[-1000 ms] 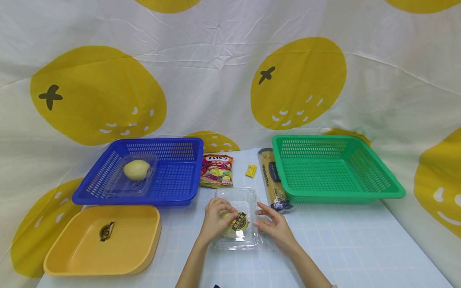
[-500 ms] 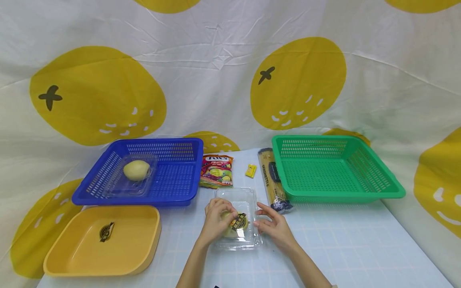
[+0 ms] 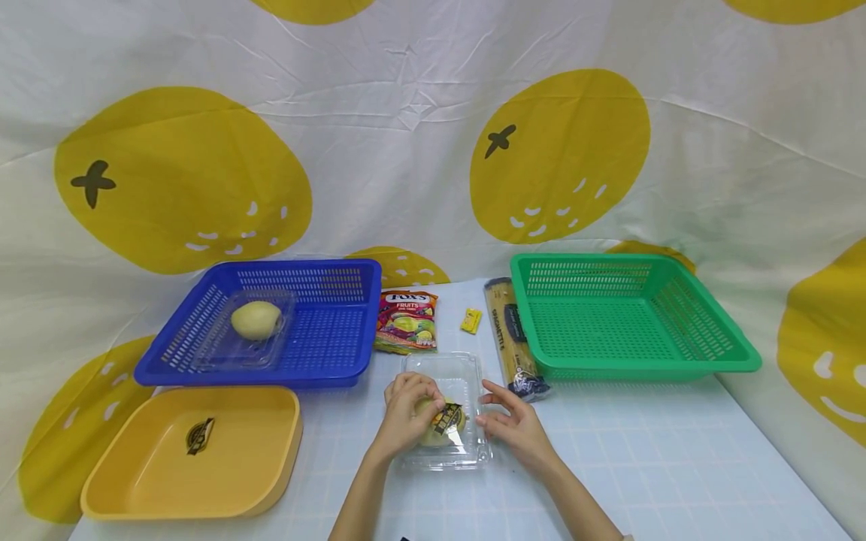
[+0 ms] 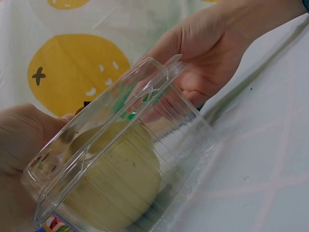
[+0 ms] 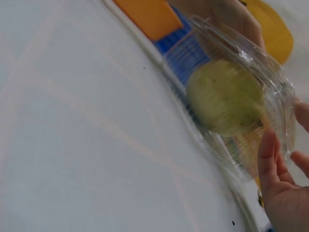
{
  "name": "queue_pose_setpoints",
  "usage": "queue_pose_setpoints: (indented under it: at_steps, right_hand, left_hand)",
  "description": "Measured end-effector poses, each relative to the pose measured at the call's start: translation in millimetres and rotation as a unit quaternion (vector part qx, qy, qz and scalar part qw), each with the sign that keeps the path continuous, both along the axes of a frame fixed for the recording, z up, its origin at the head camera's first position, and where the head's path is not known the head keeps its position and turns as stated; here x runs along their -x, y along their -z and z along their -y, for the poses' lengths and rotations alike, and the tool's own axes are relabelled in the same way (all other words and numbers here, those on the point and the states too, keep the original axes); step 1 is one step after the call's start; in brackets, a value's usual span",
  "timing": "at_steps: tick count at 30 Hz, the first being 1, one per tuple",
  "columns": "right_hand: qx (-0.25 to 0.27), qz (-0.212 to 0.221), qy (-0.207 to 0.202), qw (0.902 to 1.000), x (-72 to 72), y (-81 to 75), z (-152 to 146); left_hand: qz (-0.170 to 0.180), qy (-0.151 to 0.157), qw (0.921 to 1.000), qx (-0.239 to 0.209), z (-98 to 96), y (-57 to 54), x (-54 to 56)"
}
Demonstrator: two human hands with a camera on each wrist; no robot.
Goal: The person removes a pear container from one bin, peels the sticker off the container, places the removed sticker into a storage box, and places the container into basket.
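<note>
A clear plastic clamshell box lies on the table between the hands, its lid down. Inside is a pale yellow-green round fruit like a melon. A black-and-gold sticker is on the lid over the fruit. My left hand pinches the sticker's left edge between thumb and forefinger. At the box's right side is my right hand, its fingers spread loosely and fingertips right at the box wall. In the right wrist view its fingers overlap the box's end.
A blue basket holds another clear box with a pale fruit. In front stands a yellow tub with a similar sticker. Behind the box lie a candy bag, a small yellow packet and spaghetti, beside a green basket.
The sticker has shifted and tilted slightly under the left fingertips. Both hands and the box stay nearly where they were.
</note>
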State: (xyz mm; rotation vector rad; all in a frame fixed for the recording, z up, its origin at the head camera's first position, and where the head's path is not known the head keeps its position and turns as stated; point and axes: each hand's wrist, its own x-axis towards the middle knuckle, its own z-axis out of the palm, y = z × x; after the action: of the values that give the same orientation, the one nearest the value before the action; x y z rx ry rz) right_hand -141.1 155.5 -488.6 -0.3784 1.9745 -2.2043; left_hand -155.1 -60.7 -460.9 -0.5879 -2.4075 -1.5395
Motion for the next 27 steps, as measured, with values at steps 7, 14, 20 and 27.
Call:
queue_pose_setpoints:
  at_steps: [7, 14, 20, 27]
  right_hand:
    - [-0.002, -0.001, 0.0, 1.0, -0.4, -0.9, 0.0]
    - [0.006, -0.008, -0.005, 0.9999, -0.4, -0.8, 0.1]
    - [0.004, -0.004, -0.004, 1.0, -0.2, -0.5, 0.0]
    - [-0.003, 0.006, 0.001, 1.0, -0.6, -2.0, 0.3]
  left_hand:
    - [0.013, 0.011, 0.9996, -0.021, 1.6, 0.4, -0.7]
    - [0.029, 0.014, 0.9989, -0.034, 3.1, 0.3, -1.1]
    - [0.03, 0.015, 0.9986, -0.042, 3.4, -0.9, -0.9]
    - [0.033, 0.025, 0.9977, -0.054, 4.4, 0.3, 0.4]
